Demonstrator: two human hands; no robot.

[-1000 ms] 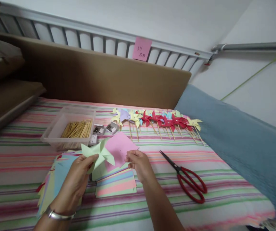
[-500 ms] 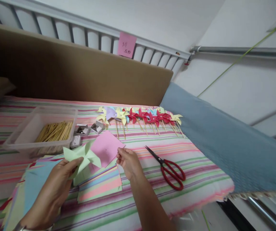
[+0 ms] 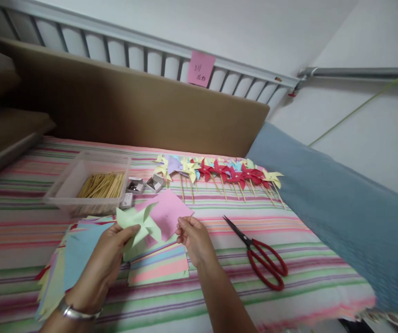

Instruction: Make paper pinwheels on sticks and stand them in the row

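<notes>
My left hand (image 3: 107, 259) pinches a folded light green paper pinwheel (image 3: 137, 223) by its middle, thumb on top. My right hand (image 3: 192, 238) holds the corner of a pink paper square (image 3: 167, 212) just to the right of the pinwheel, fingers closed on its edge. Both are lifted a little above stacks of coloured paper sheets (image 3: 157, 268) lying on the striped cloth (image 3: 199, 296).
A clear plastic tray (image 3: 63, 192) holds wooden sticks (image 3: 102, 185). Small boxes of pins (image 3: 143, 185) sit beside it. A row of finished pinwheels (image 3: 219, 173) lies behind. Red scissors (image 3: 259, 256) lie to the right. A blue blanket (image 3: 337, 212) covers the right side.
The view swung right and then back left. My hands keep the same hold on the green pinwheel and the pink square.
</notes>
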